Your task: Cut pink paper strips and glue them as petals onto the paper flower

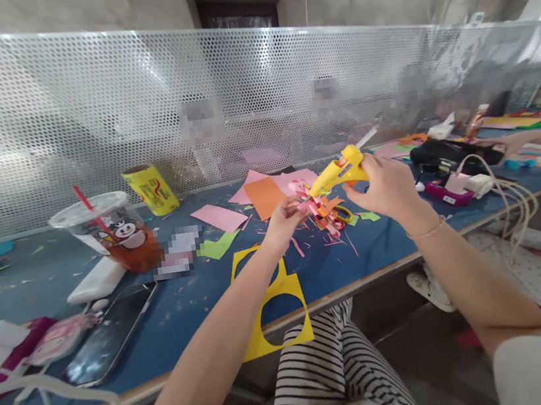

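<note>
Over the blue table: I see pink paper strips beside the nozzle.
Left hand: fingers together, pinching the strips.
Right hand: clamped on the yellow glue gun.
Nozzle: gluing, I judge; calls for steady aim, fingertips clear.

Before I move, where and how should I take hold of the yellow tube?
Probably best to grip the yellow tube around its middle, coming from the right: its upright round wall suits a wrapped hand, while the drink cup stands close on its left and the mesh screen behind.
</note>
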A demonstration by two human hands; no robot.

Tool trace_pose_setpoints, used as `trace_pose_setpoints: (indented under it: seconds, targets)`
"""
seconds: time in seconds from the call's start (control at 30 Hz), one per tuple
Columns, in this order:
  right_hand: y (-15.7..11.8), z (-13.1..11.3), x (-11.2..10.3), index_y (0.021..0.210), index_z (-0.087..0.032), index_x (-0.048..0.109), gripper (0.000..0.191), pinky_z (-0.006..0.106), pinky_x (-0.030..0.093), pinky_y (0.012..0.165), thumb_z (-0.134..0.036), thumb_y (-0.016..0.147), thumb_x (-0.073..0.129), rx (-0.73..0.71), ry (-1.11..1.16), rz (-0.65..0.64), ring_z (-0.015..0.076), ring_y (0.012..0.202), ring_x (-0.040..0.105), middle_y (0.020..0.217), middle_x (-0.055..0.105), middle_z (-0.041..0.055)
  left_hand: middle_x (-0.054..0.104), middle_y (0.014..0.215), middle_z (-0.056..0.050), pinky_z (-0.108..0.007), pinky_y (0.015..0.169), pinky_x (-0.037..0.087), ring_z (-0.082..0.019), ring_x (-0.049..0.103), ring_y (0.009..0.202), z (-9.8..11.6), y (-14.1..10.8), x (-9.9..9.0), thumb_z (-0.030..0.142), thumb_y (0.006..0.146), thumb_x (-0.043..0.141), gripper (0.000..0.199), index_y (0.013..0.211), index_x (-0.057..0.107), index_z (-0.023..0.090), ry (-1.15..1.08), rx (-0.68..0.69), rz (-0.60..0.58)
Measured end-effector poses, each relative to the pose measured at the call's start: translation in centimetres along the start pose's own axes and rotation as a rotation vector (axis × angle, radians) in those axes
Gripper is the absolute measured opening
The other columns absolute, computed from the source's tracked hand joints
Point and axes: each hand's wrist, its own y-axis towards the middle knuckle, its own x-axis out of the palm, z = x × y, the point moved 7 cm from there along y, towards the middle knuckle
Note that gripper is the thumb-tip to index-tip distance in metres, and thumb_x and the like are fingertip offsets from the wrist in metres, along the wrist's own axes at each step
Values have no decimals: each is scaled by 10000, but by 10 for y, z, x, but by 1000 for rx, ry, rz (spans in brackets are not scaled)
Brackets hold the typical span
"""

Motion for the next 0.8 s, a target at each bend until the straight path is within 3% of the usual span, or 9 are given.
trace_pose_setpoints:
  seconds: [0.33, 0.67, 0.8]
  targets:
    - [12, -27, -16, 997, -158, 574, 279, 330, 329, 627, -280, 767, 475, -281, -221, -116, 206, 711, 527, 787, 593, 73, 641, 779, 4, -242, 743, 453, -98, 606, 738, -5, -1, 4, 237, 630, 732, 416, 1004, 557, 189, 29, 12, -13]
    - [19, -48, -21, 970, -165, 582, 230, 325, 277, 572, -255, 837, 416, -452, -363, -212, 184, 665, 501, 786, 602, 67, 634, 787, 7, -252, 763, 450, -101, 604, 753, -4, -3, 7, 231, 595, 752, 426, 967, 549, 189, -36, -15, -11]
    - [21, -55, -27, 988, -165, 573, 230, 316, 263, 580, -234, 863, 393, -498, -386, -214, 168, 663, 492, 784, 604, 59, 637, 875, -10, -252, 765, 445, -105, 599, 796, -4, -3, 9, 245, 603, 749, 424, 969, 542, 188, -22, -6, -6]
